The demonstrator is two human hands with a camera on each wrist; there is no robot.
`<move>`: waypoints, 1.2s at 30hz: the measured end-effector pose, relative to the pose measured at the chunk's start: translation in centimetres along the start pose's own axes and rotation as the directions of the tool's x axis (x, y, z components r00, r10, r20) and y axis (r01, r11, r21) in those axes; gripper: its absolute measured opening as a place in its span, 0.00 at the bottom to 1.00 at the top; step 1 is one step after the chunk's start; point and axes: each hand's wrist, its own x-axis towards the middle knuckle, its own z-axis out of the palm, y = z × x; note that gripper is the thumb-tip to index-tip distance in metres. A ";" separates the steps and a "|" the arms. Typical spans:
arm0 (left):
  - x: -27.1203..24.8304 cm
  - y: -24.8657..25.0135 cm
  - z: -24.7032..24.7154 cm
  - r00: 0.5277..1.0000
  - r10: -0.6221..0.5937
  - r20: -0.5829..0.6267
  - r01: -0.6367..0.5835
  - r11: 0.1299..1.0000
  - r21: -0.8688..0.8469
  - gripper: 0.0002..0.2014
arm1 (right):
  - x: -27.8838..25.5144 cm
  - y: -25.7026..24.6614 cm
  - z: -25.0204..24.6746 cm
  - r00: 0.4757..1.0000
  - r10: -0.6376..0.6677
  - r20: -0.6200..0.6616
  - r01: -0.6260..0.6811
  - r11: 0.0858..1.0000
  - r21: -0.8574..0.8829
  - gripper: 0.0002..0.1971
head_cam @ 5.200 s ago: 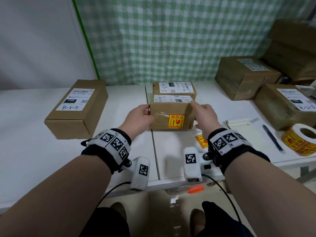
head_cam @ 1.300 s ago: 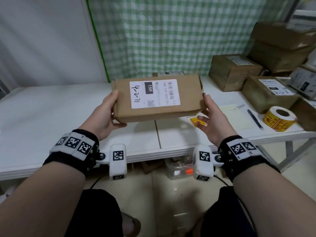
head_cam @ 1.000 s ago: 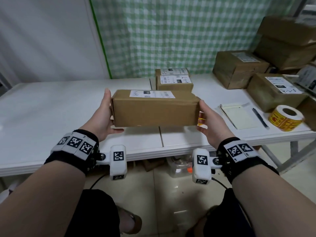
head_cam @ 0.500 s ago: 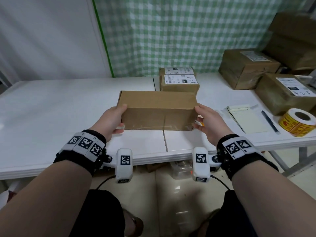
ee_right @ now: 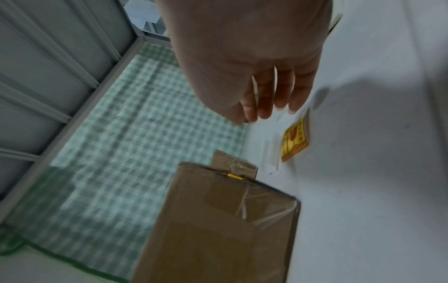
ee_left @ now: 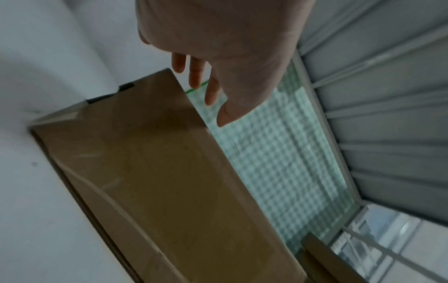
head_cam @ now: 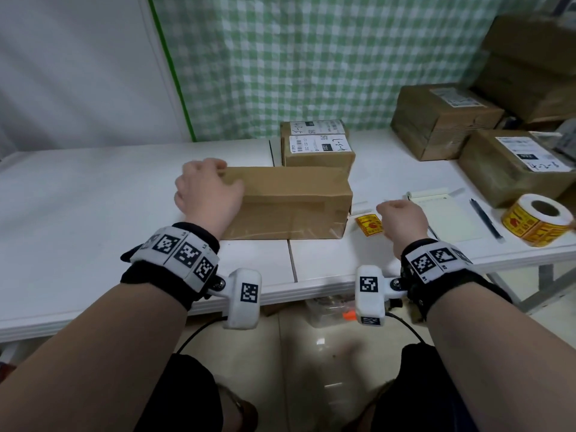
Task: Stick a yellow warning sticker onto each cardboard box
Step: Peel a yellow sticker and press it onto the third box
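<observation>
A long cardboard box (head_cam: 286, 201) lies on the white table (head_cam: 93, 219) in front of me, plain taped side up, with no label or sticker showing. My left hand (head_cam: 205, 191) rests at its left end, fingers relaxed over the far top corner, thumb free (ee_left: 225, 114). My right hand (head_cam: 402, 219) hovers just right of the box, loosely curled and holding nothing. A loose yellow warning sticker (head_cam: 369, 225) lies flat on the table between the box and that hand, below the fingertips (ee_right: 266, 107) in the right wrist view.
Two small labelled boxes (head_cam: 318, 148) stand right behind the long box. At the right are a notepad (head_cam: 442, 216), a pen (head_cam: 486, 218), a roll of yellow stickers (head_cam: 537, 219) and larger boxes (head_cam: 511, 166). A green checked curtain hangs behind.
The box was turned over so its label no longer shows and was set down on the table. My right hand let go and moved right, beside the loose sticker.
</observation>
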 end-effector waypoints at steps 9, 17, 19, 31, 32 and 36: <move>-0.6 2.2 4.1 0.928 0.287 0.240 -0.353 0.883 0.309 0.30 | 1.0 1.2 0.4 0.993 0.062 0.100 0.010 0.803 -0.595 0.20; -1.0 1.6 4.8 0.906 0.336 0.258 -0.421 0.789 0.447 0.30 | 2.0 0.9 1.6 0.991 0.089 0.105 0.008 0.725 -0.689 0.24; -1.1 1.7 4.9 0.907 0.333 0.257 -0.418 0.788 0.452 0.30 | 2.0 0.8 1.8 0.991 0.069 0.113 0.028 0.724 -0.690 0.21; -1.3 1.9 4.3 0.904 0.290 0.314 -0.410 0.797 0.444 0.30 | 0.7 0.9 0.9 0.982 -0.117 0.146 0.147 0.964 -0.222 0.18; -1.2 2.0 4.2 0.904 0.278 0.326 -0.405 0.803 0.437 0.31 | 0.5 0.5 0.8 0.985 -0.143 0.099 0.156 0.978 -0.136 0.17; -0.6 2.4 3.5 0.905 0.225 0.361 -0.354 0.868 0.348 0.29 | -0.9 -2.5 -0.2 0.971 -0.235 -0.054 0.241 0.956 0.169 0.19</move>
